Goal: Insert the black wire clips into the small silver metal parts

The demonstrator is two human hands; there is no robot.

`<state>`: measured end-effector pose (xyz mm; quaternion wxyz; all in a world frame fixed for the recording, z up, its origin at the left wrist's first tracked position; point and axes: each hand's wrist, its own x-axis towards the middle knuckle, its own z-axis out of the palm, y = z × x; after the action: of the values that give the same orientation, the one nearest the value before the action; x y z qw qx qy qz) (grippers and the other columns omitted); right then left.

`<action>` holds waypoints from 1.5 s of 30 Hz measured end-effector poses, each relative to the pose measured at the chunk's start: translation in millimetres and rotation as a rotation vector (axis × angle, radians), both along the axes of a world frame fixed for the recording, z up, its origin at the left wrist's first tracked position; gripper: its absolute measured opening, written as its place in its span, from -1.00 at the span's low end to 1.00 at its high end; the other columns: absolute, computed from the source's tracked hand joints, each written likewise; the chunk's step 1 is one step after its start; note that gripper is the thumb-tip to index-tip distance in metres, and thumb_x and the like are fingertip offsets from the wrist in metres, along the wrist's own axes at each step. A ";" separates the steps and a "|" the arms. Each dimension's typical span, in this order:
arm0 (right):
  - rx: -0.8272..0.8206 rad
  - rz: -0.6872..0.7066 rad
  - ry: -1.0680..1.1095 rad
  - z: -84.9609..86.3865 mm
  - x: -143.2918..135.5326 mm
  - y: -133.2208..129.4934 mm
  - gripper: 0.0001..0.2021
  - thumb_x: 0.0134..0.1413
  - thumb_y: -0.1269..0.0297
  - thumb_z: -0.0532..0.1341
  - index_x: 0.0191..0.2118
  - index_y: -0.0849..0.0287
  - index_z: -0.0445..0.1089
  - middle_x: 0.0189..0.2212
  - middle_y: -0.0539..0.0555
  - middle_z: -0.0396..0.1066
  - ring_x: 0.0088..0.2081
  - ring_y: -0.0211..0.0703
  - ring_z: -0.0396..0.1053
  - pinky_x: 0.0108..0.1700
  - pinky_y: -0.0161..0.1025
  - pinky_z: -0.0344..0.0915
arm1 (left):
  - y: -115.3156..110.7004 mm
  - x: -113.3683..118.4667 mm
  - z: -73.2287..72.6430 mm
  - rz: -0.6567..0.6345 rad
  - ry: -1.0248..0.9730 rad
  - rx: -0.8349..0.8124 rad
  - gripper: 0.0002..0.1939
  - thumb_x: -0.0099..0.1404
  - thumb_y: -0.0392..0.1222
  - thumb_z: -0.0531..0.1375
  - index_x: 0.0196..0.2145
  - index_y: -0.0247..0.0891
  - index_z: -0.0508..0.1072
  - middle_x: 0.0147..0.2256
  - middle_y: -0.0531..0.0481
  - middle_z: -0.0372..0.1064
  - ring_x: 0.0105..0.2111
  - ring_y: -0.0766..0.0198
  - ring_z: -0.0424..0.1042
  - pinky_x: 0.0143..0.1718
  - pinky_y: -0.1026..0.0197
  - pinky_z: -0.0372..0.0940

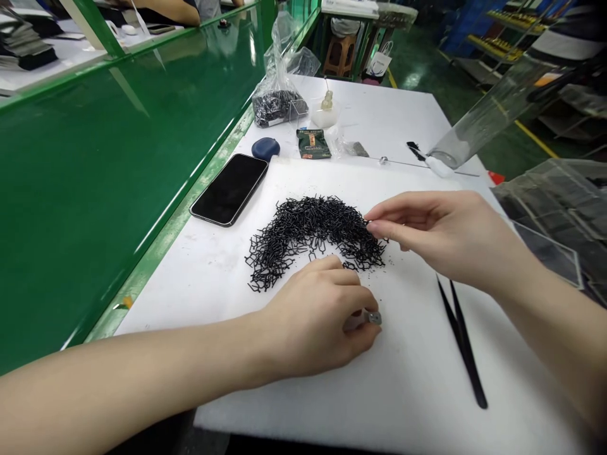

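Fingers (363, 298) of our left hand (315, 316) curl closed around one small grey metallic piece (374, 317). Those of our right hand (450, 230) nearly meet at one arched heap of thin black wire pieces (317, 218), between the white surface's (408, 373) left and right edges; whether they grip one, we cannot tell.

Personal items and fittings are seen around the worktop (393, 117).
A phone (230, 189), its screen dark, is laid near the left edge, with a rounded blue case (265, 148) placed just beside its far end. Toward the far edge, a dark green packet (313, 145) is laid, and behind it a small pale figurine (327, 100) is set. A clear cylinder (488, 117) is placed by the right edge. The left edge is flanked by a long green surface (142, 145); beyond the far edge, a brown stool (339, 55) is seen.
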<state>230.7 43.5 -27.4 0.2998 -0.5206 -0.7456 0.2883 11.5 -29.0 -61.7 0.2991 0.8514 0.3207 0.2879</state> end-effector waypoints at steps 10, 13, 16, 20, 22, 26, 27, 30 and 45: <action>0.061 -0.127 0.113 4.3 -5.5 1.4 -0.92 0.03 0.14 0.55 -0.34 -0.06 0.72 -0.30 0.04 0.70 -0.23 0.06 0.64 -0.14 0.02 0.60 | 1.3 0.8 -0.3 0.007 0.000 -0.002 -0.92 0.36 -0.30 0.35 -0.25 -0.35 0.68 -0.40 -0.03 0.57 -0.35 0.19 0.38 -0.22 0.15 0.34; 0.036 -0.129 0.129 5.2 -6.2 2.4 -0.90 0.03 0.13 0.55 -0.34 -0.04 0.71 -0.35 0.03 0.69 -0.30 0.01 0.63 -0.12 0.01 0.62 | 1.4 0.5 -0.2 0.001 -0.019 -0.003 -0.92 0.35 -0.31 0.36 -0.25 -0.38 0.68 -0.40 -0.04 0.56 -0.36 0.20 0.37 -0.23 0.15 0.33; 0.022 -0.144 0.152 6.4 -3.3 -5.9 -0.89 0.12 0.11 0.51 -0.27 -0.05 0.67 -0.25 0.02 0.72 -0.20 0.04 0.67 -0.07 0.01 0.64 | -0.5 0.1 -0.7 0.014 -0.062 0.002 -0.91 0.35 -0.33 0.35 -0.23 -0.39 0.69 -0.40 -0.04 0.55 -0.36 0.20 0.38 -0.22 0.14 0.36; 0.034 -0.182 0.234 4.0 5.5 -33.1 -0.91 0.18 0.13 0.48 -0.24 -0.08 0.60 -0.16 0.00 0.73 -0.12 0.00 0.69 -0.14 -0.13 0.65 | -3.0 0.5 0.3 0.040 -0.168 -0.014 -0.89 0.32 -0.32 0.34 -0.24 -0.37 0.70 -0.36 -0.06 0.59 -0.34 0.21 0.46 -0.18 0.15 0.41; 0.038 -0.247 0.319 -1.4 11.9 -47.1 -0.89 0.16 0.17 0.50 -0.27 -0.10 0.58 -0.32 -0.04 0.70 -0.31 -0.09 0.66 -0.32 -0.23 0.59 | -3.4 1.1 2.9 0.068 -0.230 -0.048 -0.88 0.26 -0.34 0.35 -0.25 -0.38 0.69 -0.33 -0.07 0.63 -0.32 0.22 0.53 -0.16 0.17 0.45; 0.025 -0.301 0.344 -13.3 22.1 -61.9 -0.85 0.05 0.21 0.55 -0.28 -0.09 0.62 -0.41 -0.04 0.64 -0.45 -0.18 0.55 -0.47 -0.33 0.48 | -5.1 2.3 12.9 0.134 -0.312 -0.183 -0.86 0.18 -0.39 0.35 -0.25 -0.39 0.64 -0.34 -0.04 0.65 -0.35 0.27 0.60 -0.25 0.27 0.51; 0.027 -0.289 0.337 -14.9 23.1 -62.5 -0.86 0.04 0.22 0.55 -0.29 -0.09 0.63 -0.41 -0.05 0.63 -0.46 -0.20 0.53 -0.48 -0.33 0.46 | -5.6 2.7 16.0 0.147 -0.325 -0.236 -0.85 0.19 -0.38 0.35 -0.24 -0.38 0.63 -0.33 -0.05 0.66 -0.36 0.27 0.62 -0.28 0.29 0.53; 0.017 -0.146 0.366 -15.9 21.8 -60.5 -0.87 0.09 0.33 0.48 -0.30 -0.11 0.63 -0.41 -0.08 0.61 -0.48 -0.26 0.49 -0.45 -0.36 0.47 | -5.8 4.3 24.0 0.209 -0.412 -0.540 -0.84 0.19 -0.38 0.38 -0.23 -0.32 0.60 -0.28 -0.06 0.69 -0.34 0.21 0.72 -0.28 0.30 0.62; 0.061 0.085 0.422 -14.2 11.9 -63.1 -0.71 0.15 0.50 0.42 -0.21 -0.16 0.67 -0.33 -0.05 0.62 -0.32 -0.15 0.53 -0.38 -0.20 0.44 | 11.2 1.8 21.7 0.203 -0.638 -1.152 -0.74 0.23 -0.48 0.45 -0.21 -0.16 0.79 -0.33 0.00 0.74 -0.18 0.14 0.77 -0.12 0.33 0.64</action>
<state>242.6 -19.6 -41.6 0.4526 -0.4072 -0.6961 0.3805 13.3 -17.7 -40.0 0.7577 0.3942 0.3977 0.3351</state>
